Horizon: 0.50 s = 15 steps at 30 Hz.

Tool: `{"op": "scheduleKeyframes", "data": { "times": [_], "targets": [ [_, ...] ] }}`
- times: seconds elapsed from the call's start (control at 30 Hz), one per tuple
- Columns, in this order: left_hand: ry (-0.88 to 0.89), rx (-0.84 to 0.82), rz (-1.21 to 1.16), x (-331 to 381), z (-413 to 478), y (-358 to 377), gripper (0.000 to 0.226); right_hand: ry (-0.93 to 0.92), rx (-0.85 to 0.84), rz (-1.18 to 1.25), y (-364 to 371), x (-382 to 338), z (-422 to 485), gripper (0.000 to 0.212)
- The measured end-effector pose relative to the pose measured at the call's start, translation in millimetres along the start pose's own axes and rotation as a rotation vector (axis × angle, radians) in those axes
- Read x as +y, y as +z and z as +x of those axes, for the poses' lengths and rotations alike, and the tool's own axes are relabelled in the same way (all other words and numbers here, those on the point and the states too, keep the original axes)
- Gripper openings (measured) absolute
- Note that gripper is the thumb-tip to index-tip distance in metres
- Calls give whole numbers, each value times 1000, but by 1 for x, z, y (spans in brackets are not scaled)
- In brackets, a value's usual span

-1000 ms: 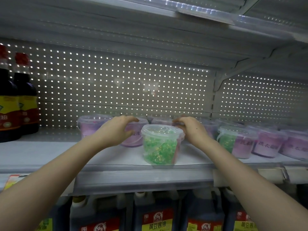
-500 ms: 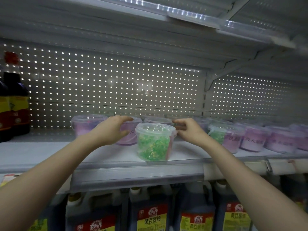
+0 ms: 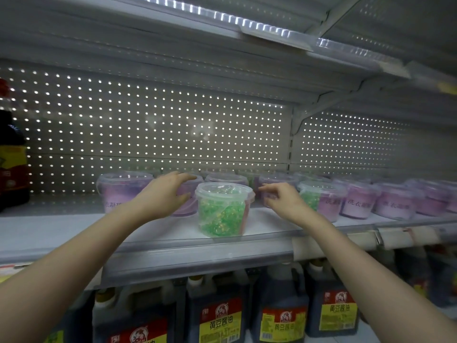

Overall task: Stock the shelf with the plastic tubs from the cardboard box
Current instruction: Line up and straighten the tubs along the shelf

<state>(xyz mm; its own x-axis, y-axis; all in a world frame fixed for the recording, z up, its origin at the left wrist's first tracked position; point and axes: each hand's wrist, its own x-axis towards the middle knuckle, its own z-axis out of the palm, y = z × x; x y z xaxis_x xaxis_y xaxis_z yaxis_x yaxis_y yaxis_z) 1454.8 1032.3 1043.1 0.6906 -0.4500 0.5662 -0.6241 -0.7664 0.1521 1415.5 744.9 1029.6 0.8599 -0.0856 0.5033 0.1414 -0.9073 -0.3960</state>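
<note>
A clear tub of green beads [image 3: 222, 211] stands alone near the front edge of the white shelf [image 3: 61, 231]. Behind it runs a row of purple tubs. My left hand [image 3: 163, 196] arches over one purple tub [image 3: 184, 206], its fairly straight fingers above the lid and its thumb in front of the wall. My right hand [image 3: 284, 200] hovers just right of the green tub, in front of another purple tub [image 3: 277, 180], with loosely curled fingers holding nothing. The cardboard box is out of view.
More purple tubs [image 3: 393, 204] and a green-and-purple one [image 3: 319, 201] fill the shelf to the right. Dark sauce bottles [image 3: 12, 164] stand at the far left. Large soy sauce jugs [image 3: 217, 315] line the shelf below. Another shelf [image 3: 272, 33] hangs overhead.
My right hand has drawn back a little from the purple tub it was touching. My left hand's fingers have straightened over their tub. The green tub has stayed put.
</note>
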Motion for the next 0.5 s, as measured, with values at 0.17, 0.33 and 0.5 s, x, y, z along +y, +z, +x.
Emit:
{"op": "scheduleKeyframes", "data": {
  "times": [0.17, 0.33, 0.5],
  "targets": [
    [29, 38, -63, 8, 3, 3, 43, 46, 33, -165, -12, 17, 5, 49],
    [-19, 86, -119, 11, 5, 5, 40, -19, 54, -440, -13, 34, 19, 47],
    [-20, 129, -144, 19, 11, -3, 40, -36, 81, -705, -18, 29, 25, 35]
  ]
}}
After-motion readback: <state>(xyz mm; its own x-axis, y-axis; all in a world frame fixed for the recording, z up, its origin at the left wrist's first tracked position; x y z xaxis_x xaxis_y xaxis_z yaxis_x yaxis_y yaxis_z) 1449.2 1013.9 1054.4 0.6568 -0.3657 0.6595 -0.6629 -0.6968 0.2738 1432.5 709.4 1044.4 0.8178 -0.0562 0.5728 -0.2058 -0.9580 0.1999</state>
